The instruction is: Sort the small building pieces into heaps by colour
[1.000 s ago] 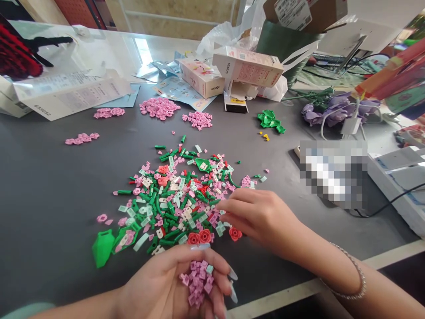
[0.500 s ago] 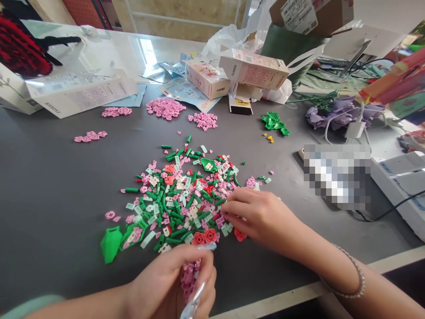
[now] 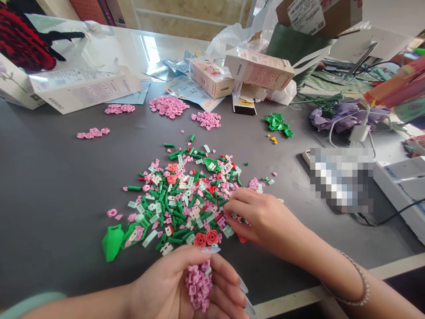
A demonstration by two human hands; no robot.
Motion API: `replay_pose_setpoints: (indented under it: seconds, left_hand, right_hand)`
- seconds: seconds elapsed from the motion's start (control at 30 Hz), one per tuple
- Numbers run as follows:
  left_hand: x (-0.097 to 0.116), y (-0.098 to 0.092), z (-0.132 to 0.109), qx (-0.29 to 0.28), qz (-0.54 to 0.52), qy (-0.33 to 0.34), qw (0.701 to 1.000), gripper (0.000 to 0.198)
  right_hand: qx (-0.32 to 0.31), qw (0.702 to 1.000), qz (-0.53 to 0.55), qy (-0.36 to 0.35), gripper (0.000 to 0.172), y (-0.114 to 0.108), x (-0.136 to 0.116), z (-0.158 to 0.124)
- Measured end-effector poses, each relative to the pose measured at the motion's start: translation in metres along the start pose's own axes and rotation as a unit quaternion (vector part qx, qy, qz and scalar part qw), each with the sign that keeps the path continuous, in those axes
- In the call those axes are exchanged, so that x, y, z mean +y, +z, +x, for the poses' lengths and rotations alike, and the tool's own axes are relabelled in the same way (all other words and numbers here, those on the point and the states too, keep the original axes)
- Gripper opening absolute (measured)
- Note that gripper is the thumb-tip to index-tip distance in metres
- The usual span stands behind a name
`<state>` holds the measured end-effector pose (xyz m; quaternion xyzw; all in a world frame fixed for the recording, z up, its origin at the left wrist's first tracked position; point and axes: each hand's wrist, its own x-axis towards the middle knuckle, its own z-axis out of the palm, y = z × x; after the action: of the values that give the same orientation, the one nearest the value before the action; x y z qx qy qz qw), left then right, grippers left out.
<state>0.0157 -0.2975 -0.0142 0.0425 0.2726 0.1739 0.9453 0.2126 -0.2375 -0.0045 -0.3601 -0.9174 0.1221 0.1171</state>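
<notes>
A mixed pile of small green, pink, white and red toy pieces [image 3: 186, 195] lies spread on the dark grey table [image 3: 49, 195]. My left hand [image 3: 186, 288] is near the front edge, palm up and cupped round a heap of small pink pieces [image 3: 198, 283]. My right hand [image 3: 262, 217] rests at the pile's right edge, fingers curled down and pinching among the pieces; what they pinch is hidden. Two red rose pieces [image 3: 206, 239] sit just beyond my left hand. A large green leaf piece [image 3: 112, 241] lies at the pile's left.
Sorted pink heaps [image 3: 168, 106] lie further back, with a green heap [image 3: 278, 123] at the right. Opened boxes [image 3: 259, 68], a long white box [image 3: 83, 91] and plastic bags crowd the far side. A blurred object [image 3: 341, 177], cables and purple flowers [image 3: 345, 117] occupy the right.
My left hand closed over the pink pieces half a second ago and has opened again into a cup. My right hand has stayed at the pile's edge, fingers curling in.
</notes>
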Motion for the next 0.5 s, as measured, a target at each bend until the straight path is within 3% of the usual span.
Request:
replay_pose_setpoints:
  seconds: [0.13, 0.23, 0.37, 0.5]
  left_hand:
    - [-0.002, -0.001, 0.0, 0.015, 0.015, -0.006, 1.0, 0.039]
    - [-0.003, 0.0, 0.0, 0.019, 0.02, -0.001, 1.0, 0.044]
    - [-0.003, -0.002, 0.001, 0.014, 0.01, 0.016, 1.0, 0.049]
    - [-0.005, -0.003, 0.004, 0.011, 0.033, 0.031, 0.999, 0.049]
  right_hand:
    - [0.003, 1.0, -0.027, 0.007, 0.01, 0.001, 0.0, 0.001]
    - [0.016, 1.0, 0.014, -0.002, 0.01, -0.002, 0.002, 0.001]
    - [0.053, 0.983, 0.176, -0.013, 0.01, -0.011, -0.005, 0.001]
    - [0.028, 0.934, 0.351, -0.057, 0.005, -0.016, -0.025, 0.001]
